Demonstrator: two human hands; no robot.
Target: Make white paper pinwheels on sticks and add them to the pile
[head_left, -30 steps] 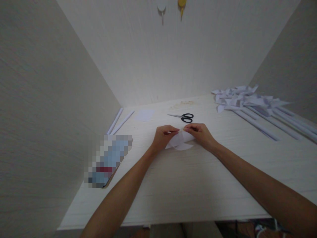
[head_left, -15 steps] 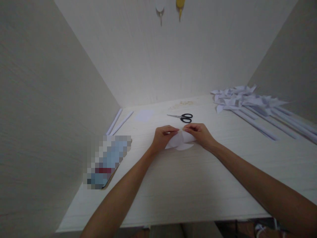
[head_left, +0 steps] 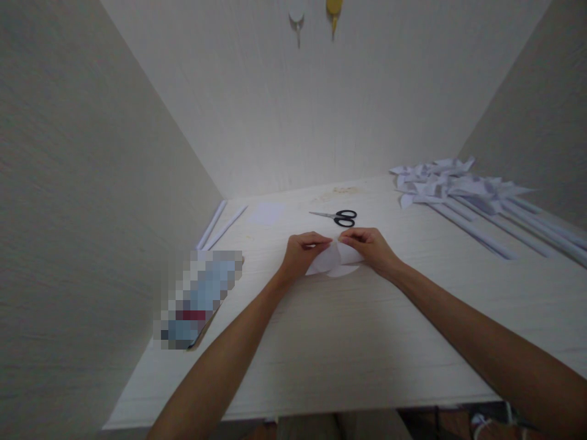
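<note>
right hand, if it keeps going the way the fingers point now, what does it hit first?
The right hand points left across the folded white paper, so its fingertips would probably meet the left hand first; the two nearly touch above the paper. The gap between them is hard to judge.

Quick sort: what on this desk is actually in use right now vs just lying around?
In use:
- folded white paper piece, pinched at its top by both hands
- left hand
- right hand

Lying about:
- black-handled scissors, just beyond the hands
- paper pinwheels on sticks, far right
- two rolled paper sticks, far left
- small paper square
- blurred-out object, left
</note>
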